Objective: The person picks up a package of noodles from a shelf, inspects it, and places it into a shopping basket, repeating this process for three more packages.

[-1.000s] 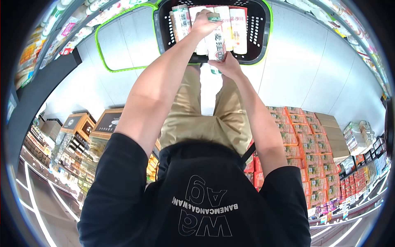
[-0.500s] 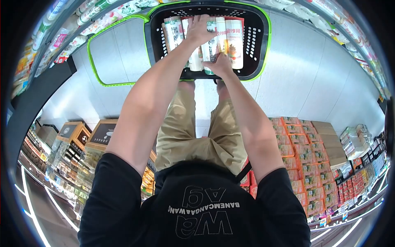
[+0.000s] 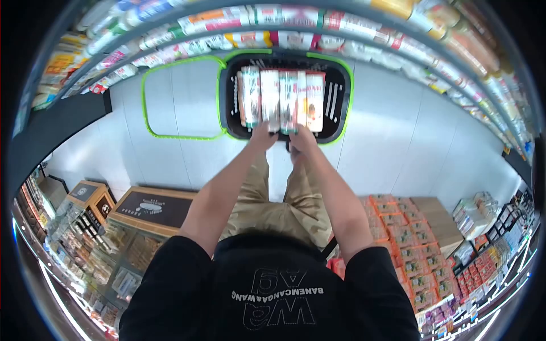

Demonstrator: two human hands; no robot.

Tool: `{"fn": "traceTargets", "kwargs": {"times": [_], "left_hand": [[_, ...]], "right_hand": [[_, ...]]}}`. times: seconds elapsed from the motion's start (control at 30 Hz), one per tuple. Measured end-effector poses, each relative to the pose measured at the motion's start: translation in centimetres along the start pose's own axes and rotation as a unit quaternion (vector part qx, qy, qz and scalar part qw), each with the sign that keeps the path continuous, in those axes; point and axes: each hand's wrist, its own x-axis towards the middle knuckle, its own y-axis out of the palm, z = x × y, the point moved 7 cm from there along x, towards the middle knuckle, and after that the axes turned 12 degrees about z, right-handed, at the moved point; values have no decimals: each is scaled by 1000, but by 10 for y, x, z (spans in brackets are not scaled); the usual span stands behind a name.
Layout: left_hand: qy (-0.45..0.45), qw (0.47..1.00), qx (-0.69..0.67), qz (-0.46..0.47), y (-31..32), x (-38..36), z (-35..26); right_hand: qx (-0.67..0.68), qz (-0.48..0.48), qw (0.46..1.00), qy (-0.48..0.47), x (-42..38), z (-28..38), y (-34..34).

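Observation:
A black shopping basket (image 3: 334, 108) with a green rim stands on the floor between the shelves and my legs. Several white printed packages (image 3: 284, 99) lie side by side in it, smeared by motion. My left hand (image 3: 264, 136) is at the basket's near edge, by the lower ends of the packages on the left. Beside it, my right hand (image 3: 302, 138) is at the same edge, near the packages on the right. The fingers of both hands are blurred and partly hidden, so their grip cannot be made out.
A green handle loop (image 3: 145, 105) extends left of the basket. Shelves of packaged goods (image 3: 284, 20) curve across the top. Stacked orange boxes (image 3: 409, 244) stand at lower right, and a wood-framed display case (image 3: 151, 209) is at lower left.
Both hands have drawn back from on top of the packages to the basket's near edge. The basket sits lower in view, and more of the shelves shows.

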Motion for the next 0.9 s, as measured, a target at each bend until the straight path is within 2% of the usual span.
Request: {"fn": "traceTargets", "kwargs": {"times": [0.03,0.07,0.1,0.13,0.17,0.2,0.23,0.27,0.3,0.33,0.4,0.43,0.47,0.5,0.53,0.57,0.6,0.67,0.7,0.77,0.8,0.87,0.9], "left_hand": [[-26,998,-47,-33,-28,-37,-19],[-23,999,-26,-38,-23,-38,22],[-2,995,-95,-29,-41,-62,20],[53,992,-103,-58,-42,-77,59],[-32,998,-57,-12,-62,-93,56],[-56,998,-10,-29,-93,-117,70],[-158,959,-237,0,-91,-132,102],[-128,961,-242,-40,-109,-146,105],[-88,972,-216,-36,-121,-138,102],[-109,964,-242,-25,-129,-162,94],[-113,945,-303,-41,-159,-197,74],[-109,932,-341,-54,-163,-206,77],[-109,919,-372,-74,-168,-215,73],[-111,903,-404,-90,-170,-223,71],[-115,896,-420,-91,-167,-226,75],[-119,888,-436,-90,-165,-227,78],[-107,888,-436,-97,-167,-230,72],[-127,878,-455,-80,-166,-241,57],[-118,879,-455,-83,-172,-242,51],[-73,879,-459,-104,-188,-241,39],[-67,879,-461,-105,-197,-237,36],[-4,892,-426,-152,-232,-229,26],[49,879,-442,-171,-251,-227,18]], "right_hand": [[-47,1,998,42,-24,13,-15],[-41,-1,999,35,-35,7,-20],[-41,-37,998,-34,-47,1,-26],[-18,-37,999,-26,-59,-18,-31],[-90,1,995,-51,-75,-17,-44],[-16,-9,981,193,-97,-90,-56],[-47,-131,990,8,-125,-68,-72],[-51,-84,992,74,-130,-109,-70],[-61,-55,991,109,-132,-93,-86],[-50,-28,988,143,-170,-91,-84],[-6,-37,995,87,-160,-189,-68],[-89,21,987,133,-173,-183,-71],[-20,13,994,110,-160,-249,-58],[-15,11,992,127,-174,-240,-61],[-21,1,993,113,-205,-186,-84],[288,-77,904,307,-242,-155,-75],[285,-82,908,295,-242,-142,-84],[123,5,970,212,-233,-115,-94],[120,0,971,206,-226,-100,-102],[285,-98,932,202,-212,-66,-130],[248,-123,950,145,-199,-43,-152],[144,-139,979,49,-156,-2,-198],[96,-144,985,-15,-149,41,-223]]}}
